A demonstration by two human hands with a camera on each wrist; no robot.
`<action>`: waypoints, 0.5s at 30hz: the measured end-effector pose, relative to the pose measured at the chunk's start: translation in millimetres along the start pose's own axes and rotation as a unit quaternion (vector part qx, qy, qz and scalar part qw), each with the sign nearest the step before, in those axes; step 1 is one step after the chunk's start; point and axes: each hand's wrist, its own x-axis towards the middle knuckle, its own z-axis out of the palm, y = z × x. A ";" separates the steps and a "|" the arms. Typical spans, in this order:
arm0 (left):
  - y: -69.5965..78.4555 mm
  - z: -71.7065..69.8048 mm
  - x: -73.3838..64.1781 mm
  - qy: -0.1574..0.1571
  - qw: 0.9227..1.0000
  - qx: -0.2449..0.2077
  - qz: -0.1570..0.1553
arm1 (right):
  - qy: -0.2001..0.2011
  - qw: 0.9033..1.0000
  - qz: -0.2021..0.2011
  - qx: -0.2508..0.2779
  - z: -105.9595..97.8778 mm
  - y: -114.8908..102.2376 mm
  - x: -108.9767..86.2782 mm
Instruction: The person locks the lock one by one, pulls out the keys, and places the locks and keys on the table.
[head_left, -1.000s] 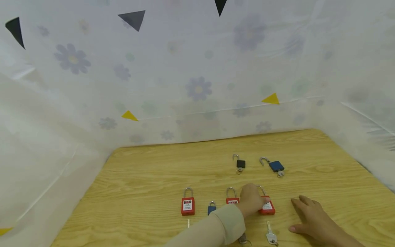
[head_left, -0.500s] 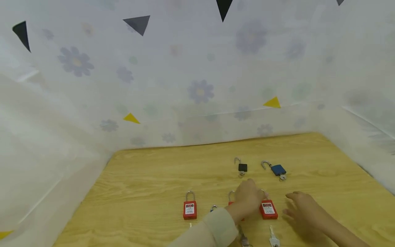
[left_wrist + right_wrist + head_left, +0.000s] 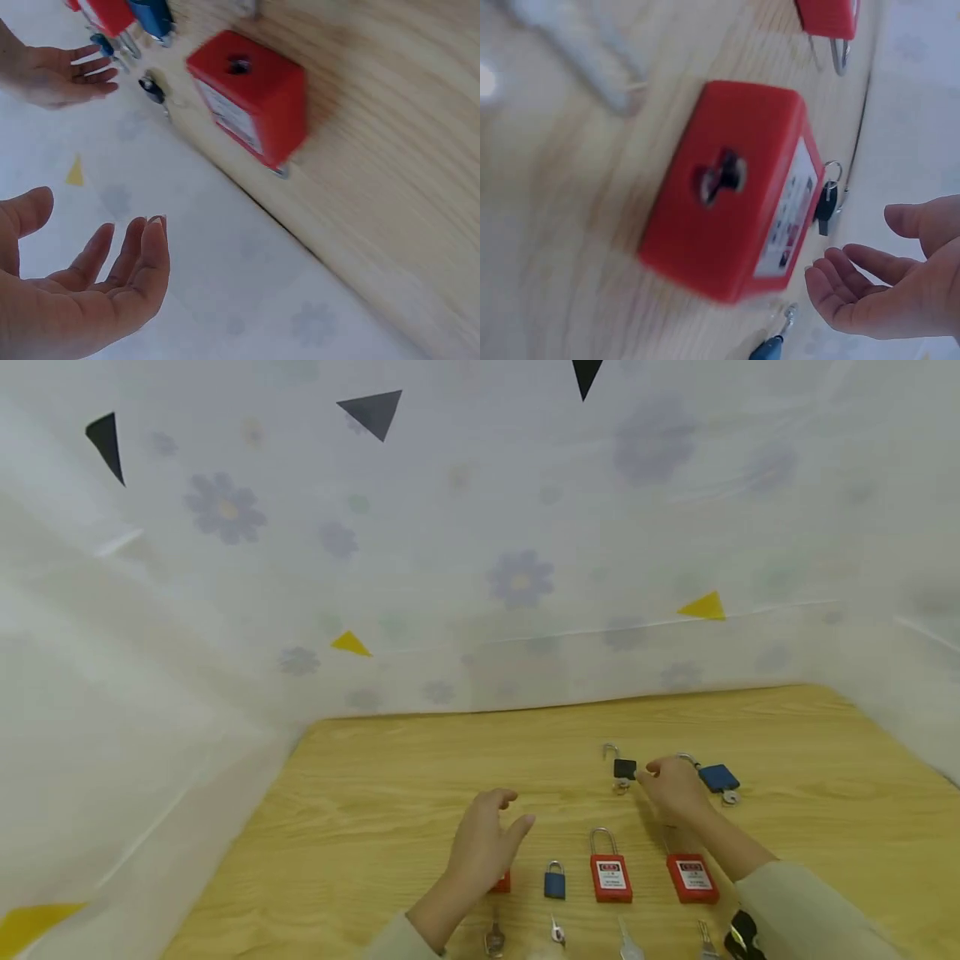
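In the head view my left hand (image 3: 483,843) hovers over the leftmost red padlock (image 3: 502,883), hiding most of it; the left wrist view shows its loosely bent fingers (image 3: 154,262) holding nothing. My right hand (image 3: 678,789) reaches towards the back, its fingertips close to a small black padlock (image 3: 625,768) with its shackle open and a key in it. A gap between thumb and fingers appears in the right wrist view. Right of that hand lies an unlocked blue padlock (image 3: 718,777), also with a key. Two more red padlocks, middle (image 3: 611,878) and right (image 3: 692,878), have white labels.
A small blue padlock (image 3: 555,883) lies between the left and middle red ones. Loose keys lie along the front, including a silver key (image 3: 557,932) and a darker key (image 3: 495,939). Behind the wooden table (image 3: 420,777) hangs a white flowered sheet (image 3: 450,527).
My left hand has left the right red padlock and moved left. My right hand has moved from the right side back towards the black padlock. The head view has shifted slightly right.
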 end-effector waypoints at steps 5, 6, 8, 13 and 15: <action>-28.2 -15.1 -4.9 0.021 0.999 0.013 -0.034 | -0.009 0.999 0.036 0.021 5.2 4.4 15.6; -33.4 -17.4 -5.7 0.021 0.999 0.019 -0.039 | -0.007 0.999 0.037 0.014 6.6 5.2 18.0; -42.7 -21.1 -6.6 0.018 0.998 0.022 -0.052 | -0.004 0.999 0.040 0.001 9.4 7.1 22.2; -60.3 -26.1 -6.7 -0.025 0.996 0.026 -0.076 | 0.007 0.999 0.038 -0.039 14.5 9.2 29.5; -64.3 -26.6 -6.0 -0.049 0.995 0.037 -0.076 | 0.008 0.998 0.050 -0.047 15.0 9.0 29.8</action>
